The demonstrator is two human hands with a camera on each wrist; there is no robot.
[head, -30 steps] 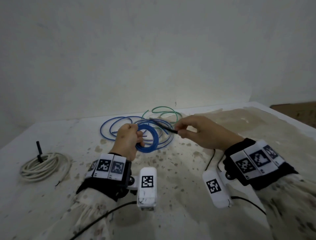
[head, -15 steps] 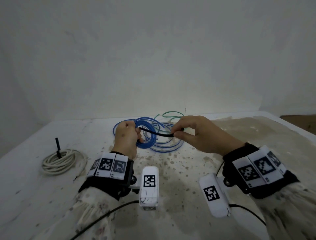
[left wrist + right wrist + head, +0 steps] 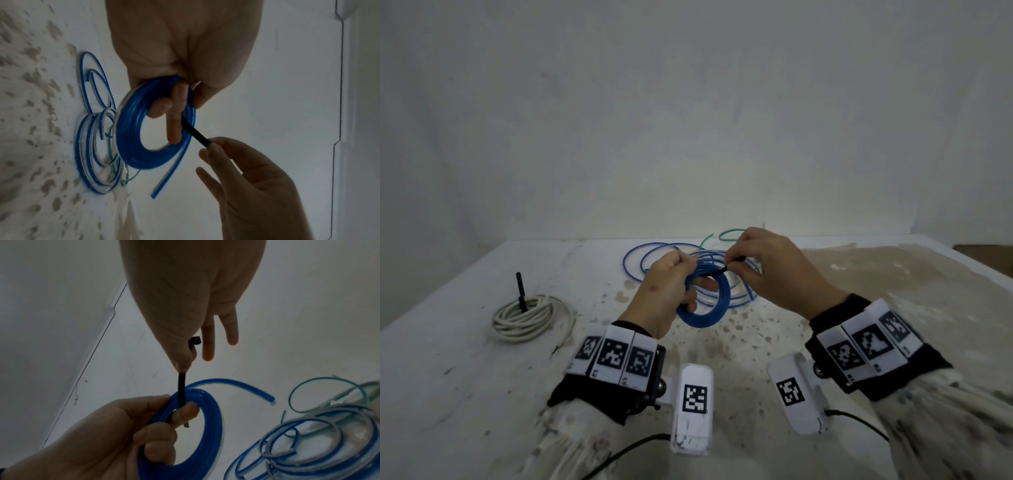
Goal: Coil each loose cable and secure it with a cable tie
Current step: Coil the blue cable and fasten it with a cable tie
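My left hand (image 3: 667, 287) grips a tight coil of blue cable (image 3: 702, 320) by its upper edge, lifted off the table, with two fingers reaching through the ring (image 3: 131, 138). My right hand (image 3: 743, 263) pinches a black cable tie (image 3: 724, 270) between thumb and forefinger. The tie (image 3: 182, 389) runs from that pinch down across the coil (image 3: 211, 426) to the left fingers (image 3: 185, 413). The tie's head (image 3: 195, 340) sticks out behind the right thumb. One free end of the blue cable (image 3: 164, 183) trails from the coil.
Loose blue loops (image 3: 633, 260) and a thin green cable (image 3: 726, 234) lie on the stained white table (image 3: 482, 377) behind the hands. A coiled white cable (image 3: 527, 318) with an upright black tie (image 3: 520, 291) rests at the left. A wall stands close behind.
My right hand has moved left toward the coil, bringing the tie from out at the side onto the coil. The left hand keeps its grip on the blue coil.
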